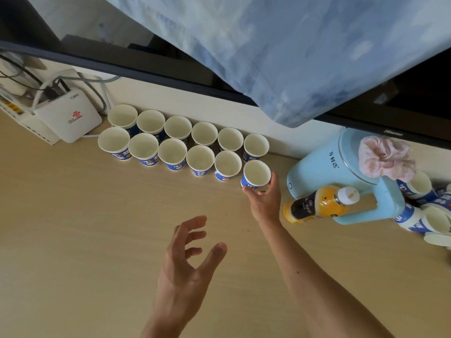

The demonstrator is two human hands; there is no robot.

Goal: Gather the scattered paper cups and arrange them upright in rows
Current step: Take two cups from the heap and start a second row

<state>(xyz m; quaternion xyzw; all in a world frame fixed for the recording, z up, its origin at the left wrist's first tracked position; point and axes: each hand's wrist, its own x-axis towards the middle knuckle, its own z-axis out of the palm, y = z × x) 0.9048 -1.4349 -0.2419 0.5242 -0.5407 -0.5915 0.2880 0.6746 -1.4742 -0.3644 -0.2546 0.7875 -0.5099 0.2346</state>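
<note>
Upper left: white router box (68, 115) on the counter (61, 215). Right of it, two rows of paper cups (172, 151), upright and packed side by side: six behind, five in front. Lower centre: left grip (183, 264) over the counter, fingers spread and loosely bent, holding nothing. Right of centre: right grip (264, 203) pinching one more cup (256, 173) by its wall, upright at the right end of the front row, just beside its neighbour. Further right: orange drink bottle (319, 203), pale blue kettle (341, 172) topped by a pink cloth (385, 157), then scattered cups (415, 185) at the right edge.
</note>
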